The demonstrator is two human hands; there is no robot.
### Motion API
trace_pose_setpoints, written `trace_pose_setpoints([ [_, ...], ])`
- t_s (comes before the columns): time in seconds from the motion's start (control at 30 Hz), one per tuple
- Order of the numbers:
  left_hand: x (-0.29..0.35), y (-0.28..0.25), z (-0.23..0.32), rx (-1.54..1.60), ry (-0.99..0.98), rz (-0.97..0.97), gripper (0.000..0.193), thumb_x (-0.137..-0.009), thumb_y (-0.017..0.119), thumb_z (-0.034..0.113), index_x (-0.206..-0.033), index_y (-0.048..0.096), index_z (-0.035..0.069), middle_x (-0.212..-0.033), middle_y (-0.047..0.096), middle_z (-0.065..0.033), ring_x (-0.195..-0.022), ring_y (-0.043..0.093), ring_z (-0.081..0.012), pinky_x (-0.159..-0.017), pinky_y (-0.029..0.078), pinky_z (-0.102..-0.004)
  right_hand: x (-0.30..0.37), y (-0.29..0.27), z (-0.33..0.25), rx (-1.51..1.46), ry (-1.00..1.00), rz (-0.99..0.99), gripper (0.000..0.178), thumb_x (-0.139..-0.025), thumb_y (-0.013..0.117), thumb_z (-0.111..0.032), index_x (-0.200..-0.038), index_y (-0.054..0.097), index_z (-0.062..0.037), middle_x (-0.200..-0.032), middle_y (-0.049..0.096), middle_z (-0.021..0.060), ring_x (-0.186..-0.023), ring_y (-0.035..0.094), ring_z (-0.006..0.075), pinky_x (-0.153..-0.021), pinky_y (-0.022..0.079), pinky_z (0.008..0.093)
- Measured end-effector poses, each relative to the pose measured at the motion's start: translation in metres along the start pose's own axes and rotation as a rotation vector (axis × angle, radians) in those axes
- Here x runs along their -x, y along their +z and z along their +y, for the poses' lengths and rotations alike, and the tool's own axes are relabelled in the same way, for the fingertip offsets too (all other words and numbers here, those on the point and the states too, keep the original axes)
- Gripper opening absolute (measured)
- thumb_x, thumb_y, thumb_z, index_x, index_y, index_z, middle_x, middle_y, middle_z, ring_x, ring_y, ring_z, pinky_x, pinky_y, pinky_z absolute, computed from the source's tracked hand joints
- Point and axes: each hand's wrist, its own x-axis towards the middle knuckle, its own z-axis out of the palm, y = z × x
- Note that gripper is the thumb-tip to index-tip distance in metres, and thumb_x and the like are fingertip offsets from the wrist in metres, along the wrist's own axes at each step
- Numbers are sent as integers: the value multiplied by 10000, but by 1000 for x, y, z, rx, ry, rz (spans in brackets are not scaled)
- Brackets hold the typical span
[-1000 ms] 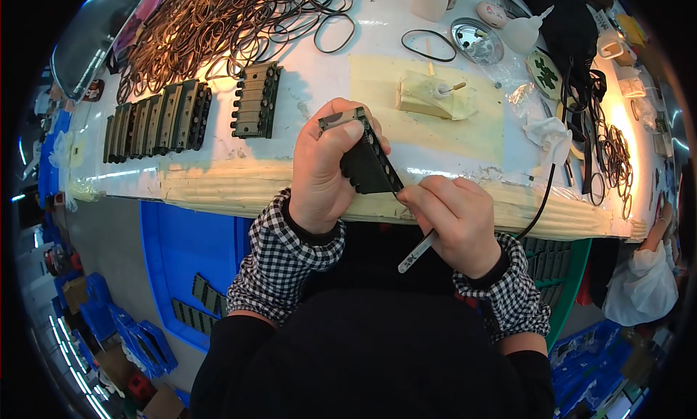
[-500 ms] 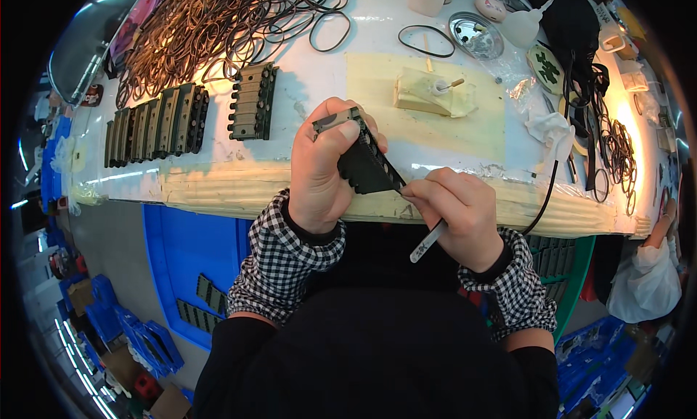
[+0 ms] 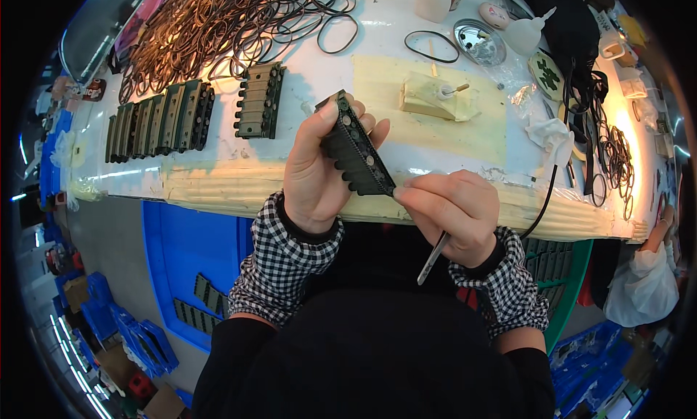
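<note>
My left hand (image 3: pixel 317 161) is closed around a dark green ribbed part (image 3: pixel 363 156), holding it tilted above the table's front edge. A row of small round discs shows along the part's long side. At its lower right end, the fingertips of my right hand (image 3: pixel 454 212) are pinched together, touching or very near the corner. A slim silver metal tool (image 3: pixel 433 259) is held in that hand, its flat end sticking out below the palm. My fingers hide the tool's other end, so its kind is unclear.
Similar green ribbed parts (image 3: pixel 156 121) stand in a row at left, with another (image 3: pixel 258 100) beside them. Black rubber loops (image 3: pixel 210 34) pile up behind. A pale block (image 3: pixel 433 100) holds a small stick. A metal dish (image 3: pixel 479 42) sits farther right. Below are a blue tray (image 3: pixel 163 263) and a green tray (image 3: pixel 579 288).
My left hand has turned the ribbed part, so its row of discs now faces up more. The right fingertips have shifted slightly left and stay at its lower end.
</note>
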Motion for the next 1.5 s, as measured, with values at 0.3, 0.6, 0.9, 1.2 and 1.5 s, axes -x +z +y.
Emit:
trace_pose_setpoints([
  [0.3,-3,-14,1,113,-9,-103,234,-972,538,217,-1070,572,7,-971,590,-44,-920,600,-145,-1025,467,-370,-7,-3,-3,-20,-2,-56,322,-638,726,-60,-959,701,-68,-893,675,25,-595,582,139,-523,433,267],
  [0.6,-5,-20,3,253,-11,-12,203,-965,541,165,-1031,593,-19,-957,618,-92,-899,647,-177,-1028,485,-334,-2,12,-12,-70,41,45,274,-693,744,-40,-964,711,-59,-890,687,48,-631,620,159,-524,452,267],
  [0.9,-7,-17,5,137,12,46,178,-958,562,170,-1004,611,5,-903,645,-79,-883,645,-162,-1030,485,-363,-25,5,-14,-202,324,-19,171,-739,768,-30,-852,641,-41,-801,602,71,-644,598,213,-539,467,293],
  [1.2,-2,-1,3,-107,135,207,163,-955,575,188,-996,610,35,-869,647,-58,-834,655,-155,-990,506,-376,-36,-4,-16,-354,603,-243,153,-770,725,-31,-847,593,-38,-797,558,77,-666,602,251,-557,481,315],
  [1.5,-3,-1,5,-87,102,242,161,-950,585,184,-972,601,26,-858,644,-61,-822,655,-156,-976,518,-379,-28,9,-7,-161,202,-159,175,-769,705,-4,-875,577,-60,-807,542,67,-635,589,238,-531,454,330],
])
